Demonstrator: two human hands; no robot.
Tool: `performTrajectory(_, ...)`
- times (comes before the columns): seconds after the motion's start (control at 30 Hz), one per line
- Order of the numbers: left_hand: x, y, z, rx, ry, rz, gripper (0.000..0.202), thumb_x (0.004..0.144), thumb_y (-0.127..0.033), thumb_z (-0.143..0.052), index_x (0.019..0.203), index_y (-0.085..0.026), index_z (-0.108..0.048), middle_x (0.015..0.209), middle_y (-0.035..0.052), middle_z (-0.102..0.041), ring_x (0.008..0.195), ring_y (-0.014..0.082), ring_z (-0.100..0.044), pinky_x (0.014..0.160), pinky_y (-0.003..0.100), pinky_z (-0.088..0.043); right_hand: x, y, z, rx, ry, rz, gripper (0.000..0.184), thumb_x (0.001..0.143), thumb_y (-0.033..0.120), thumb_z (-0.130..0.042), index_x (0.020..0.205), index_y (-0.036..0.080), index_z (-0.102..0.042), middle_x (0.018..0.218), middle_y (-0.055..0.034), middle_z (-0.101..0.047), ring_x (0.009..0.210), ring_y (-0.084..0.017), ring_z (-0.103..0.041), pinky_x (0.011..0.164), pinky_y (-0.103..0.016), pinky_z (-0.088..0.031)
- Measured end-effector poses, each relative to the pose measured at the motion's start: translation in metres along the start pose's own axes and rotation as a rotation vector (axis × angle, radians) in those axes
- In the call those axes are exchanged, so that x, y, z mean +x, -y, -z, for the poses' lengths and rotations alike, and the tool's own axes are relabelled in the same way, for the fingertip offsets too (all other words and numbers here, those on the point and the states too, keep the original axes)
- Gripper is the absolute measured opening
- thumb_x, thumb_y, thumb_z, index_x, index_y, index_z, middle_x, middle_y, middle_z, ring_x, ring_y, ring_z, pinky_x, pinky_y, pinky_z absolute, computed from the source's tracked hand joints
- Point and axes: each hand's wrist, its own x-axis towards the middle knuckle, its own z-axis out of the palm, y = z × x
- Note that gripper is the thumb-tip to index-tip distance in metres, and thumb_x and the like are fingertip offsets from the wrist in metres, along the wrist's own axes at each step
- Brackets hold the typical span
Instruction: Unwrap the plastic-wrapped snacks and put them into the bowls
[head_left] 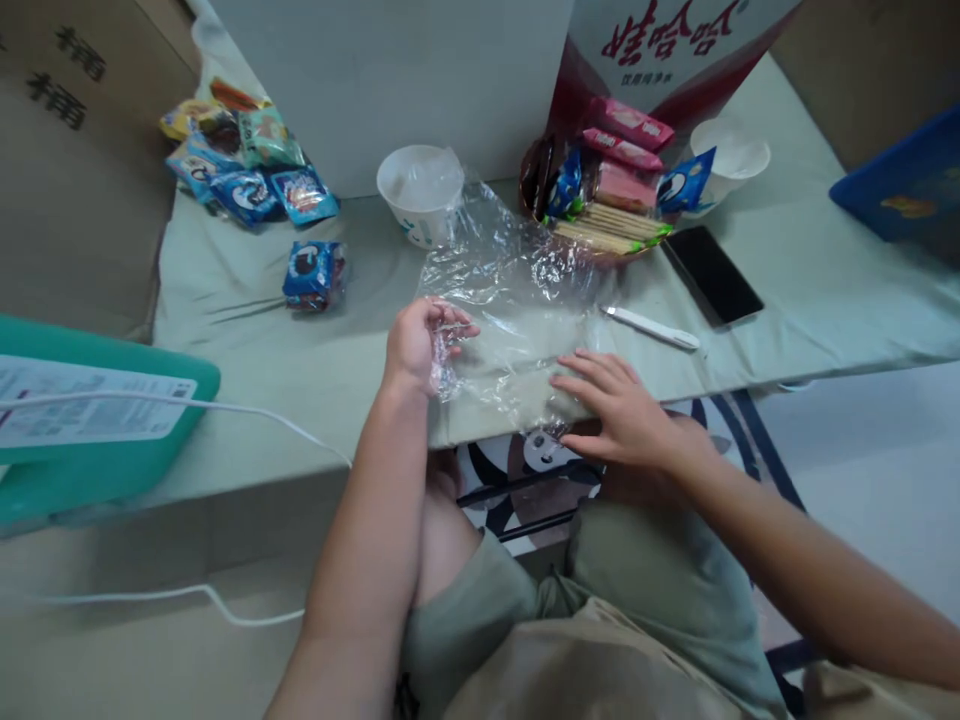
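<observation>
A crumpled sheet of clear plastic wrap [510, 290] lies on the pale green cloth-covered table [300, 350], reaching from a white paper cup [420, 190] to the front edge. My left hand [421, 345] is curled, pinching the wrap's left edge. My right hand [615, 405] lies flat with fingers spread, pressing the wrap's near right part at the table edge.
A basket of wrapped snacks [607, 200] stands behind the wrap. A white pen-like tool [651, 327] and a black phone [712, 275] lie to the right. Loose snack packets [240, 160] sit at the back left, one [313, 272] nearer. A teal box [90, 420] with a white cable is at left.
</observation>
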Motion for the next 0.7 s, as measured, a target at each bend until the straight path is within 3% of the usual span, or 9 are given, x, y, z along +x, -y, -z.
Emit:
performTrajectory(0.1, 0.002, 0.001, 0.007, 0.098, -0.033, -0.008, 0.01, 0.071, -0.027, -0.056, 0.065, -0.019, -0.053, 0.065, 0.0043, -0.067, 0.056, 0.0152, -0.067, 0.038, 0.018, -0.033, -0.031, 0.001, -0.036, -0.028, -0.009, -0.068, 0.036, 0.09, 0.026, -0.065, 0.124, 0.036, -0.069, 0.145, -0.0053, -0.066, 0.14, -0.034, -0.056, 0.113, -0.059, -0.043)
performTrajectory(0.2, 0.004, 0.001, 0.016, 0.274, -0.122, -0.046, 0.01, 0.07, -0.026, -0.053, 0.064, -0.019, -0.055, 0.057, 0.0044, -0.066, 0.046, 0.0137, -0.059, 0.038, 0.019, -0.032, -0.04, 0.003, -0.046, 0.084, -0.157, -0.104, 0.019, 0.091, 0.023, -0.061, 0.101, 0.032, -0.074, 0.121, -0.0037, -0.078, 0.128, -0.031, -0.067, 0.11, -0.056, -0.047)
performTrajectory(0.33, 0.003, -0.003, 0.034, 0.595, -0.216, -0.083, 0.011, 0.068, -0.022, -0.051, 0.062, -0.018, -0.059, 0.041, -0.0013, -0.047, 0.036, 0.0101, -0.036, 0.036, 0.02, -0.021, -0.043, 0.016, -0.028, 0.304, -0.347, -0.242, 0.011, 0.091, 0.026, -0.056, 0.085, 0.027, -0.065, 0.098, -0.0032, -0.081, 0.106, -0.028, -0.077, 0.107, -0.055, -0.05)
performTrajectory(0.4, -0.001, -0.004, 0.046, 0.746, -0.269, -0.159, 0.012, 0.071, -0.022, -0.053, 0.07, -0.018, -0.063, 0.046, -0.0008, -0.05, 0.042, 0.0124, -0.044, 0.039, 0.021, -0.028, -0.041, 0.026, -0.012, 0.366, -0.344, -0.376, 0.012, 0.092, 0.029, -0.056, 0.084, 0.026, -0.064, 0.091, -0.0033, -0.081, 0.093, -0.027, -0.078, 0.104, -0.051, -0.053)
performTrajectory(0.47, -0.008, -0.003, 0.059, 0.87, -0.291, -0.323, 0.017, 0.075, -0.021, -0.055, 0.086, -0.018, -0.067, 0.065, 0.0029, -0.065, 0.058, 0.0159, -0.059, 0.05, 0.023, -0.044, -0.037, 0.035, 0.002, 0.389, -0.28, -0.531, 0.012, 0.091, 0.032, -0.058, 0.085, 0.026, -0.067, 0.088, -0.0044, -0.08, 0.085, -0.027, -0.077, 0.092, -0.045, -0.058)
performTrajectory(0.5, -0.012, -0.001, 0.065, 0.935, -0.247, -0.432, 0.023, 0.076, -0.019, -0.056, 0.095, -0.019, -0.068, 0.081, 0.005, -0.071, 0.071, 0.0176, -0.065, 0.059, 0.026, -0.052, -0.035, 0.039, 0.007, 0.397, -0.264, -0.607, 0.014, 0.092, 0.034, -0.059, 0.085, 0.026, -0.067, 0.086, -0.005, -0.079, 0.083, -0.027, -0.076, 0.084, -0.042, -0.059)
performTrajectory(0.57, -0.023, 0.005, 0.076, 1.101, -0.001, -0.637, 0.04, 0.076, -0.011, -0.056, 0.112, -0.022, -0.068, 0.117, 0.0079, -0.073, 0.105, 0.0219, -0.069, 0.088, 0.035, -0.058, -0.032, 0.041, 0.01, 0.423, -0.303, -0.735, 0.02, 0.094, 0.038, -0.056, 0.083, 0.026, -0.067, 0.082, -0.0057, -0.077, 0.079, -0.026, -0.073, 0.073, -0.037, -0.057)
performTrajectory(0.63, -0.032, 0.013, 0.084, 1.287, 0.292, -0.745, 0.057, 0.076, -0.004, -0.057, 0.127, -0.027, -0.066, 0.148, 0.0082, -0.059, 0.139, 0.0287, -0.053, 0.114, 0.048, -0.047, -0.034, 0.038, 0.006, 0.429, -0.398, -0.841, 0.026, 0.097, 0.042, -0.05, 0.082, 0.026, -0.065, 0.079, -0.0053, -0.075, 0.075, -0.025, -0.071, 0.07, -0.036, -0.055)
performTrajectory(0.7, -0.04, 0.021, 0.088, 1.426, 0.478, -0.754, 0.068, 0.078, -0.002, -0.06, 0.139, -0.031, -0.061, 0.165, 0.0076, -0.041, 0.156, 0.0353, -0.031, 0.124, 0.059, -0.033, -0.038, 0.032, 0.001, 0.402, -0.436, -0.903, 0.03, 0.098, 0.046, -0.048, 0.085, 0.026, -0.065, 0.078, -0.0041, -0.074, 0.073, -0.023, -0.068, 0.069, -0.035, -0.054)
